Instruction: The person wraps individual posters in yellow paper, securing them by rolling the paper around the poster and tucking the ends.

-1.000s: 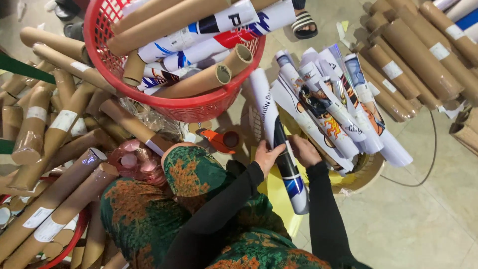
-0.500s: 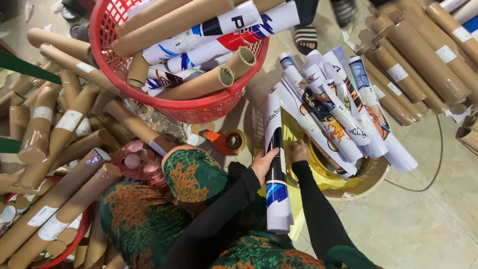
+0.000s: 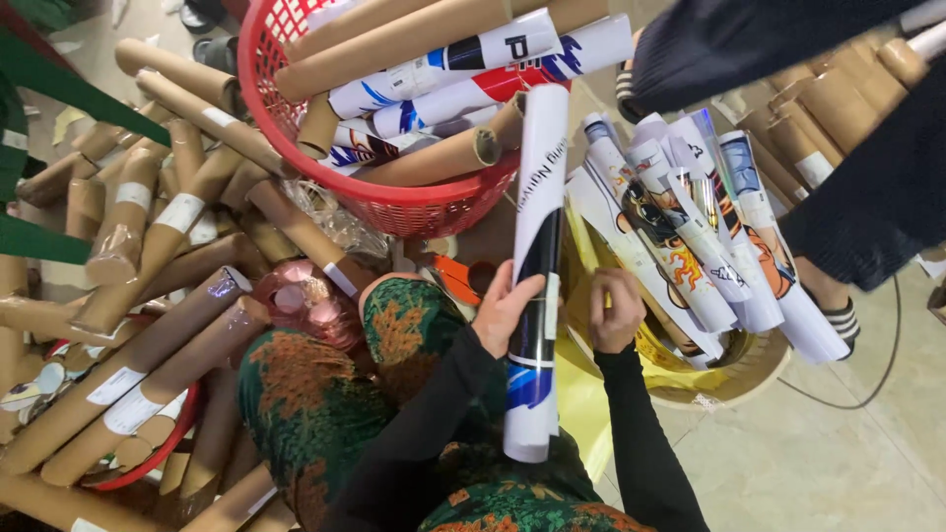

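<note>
Pale tiled floor (image 3: 788, 463) shows at the lower right, and nearly everything else is covered with tubes: brown cardboard tubes (image 3: 148, 256) lie heaped on the left, some with white labels, and more of them fill the upper right corner. At the top sits a red plastic basket (image 3: 296, 158) loaded with plain cardboard tubes and rolled posters in white, blue and red. The person sits low, in green and orange patterned trousers (image 3: 325, 394) and long black sleeves. Their left hand (image 3: 505, 313) is wrapped around a rolled poster (image 3: 537, 266), white at its upper end, black through the middle, and white with blue marks at the bottom; it stands nearly upright between the two hands, its top reaching up to the basket's rim and its lower end over the person's lap. The right hand (image 3: 616, 313) is just beside the roll, fingers curled in a loose fist; whether it touches the roll or grips anything cannot be told. To the right, a round wicker basket (image 3: 749, 369) lined with yellow sheet holds a fan of rolled posters (image 3: 690, 236) printed with colourful cartoon figures. A pink shiny bundle (image 3: 301, 300) lies by the left knee, and an orange tape dispenser (image 3: 455, 278) sits just behind the left hand. Another person in dark clothing (image 3: 867, 197) stands at the upper right, a striped sandal showing.
</note>
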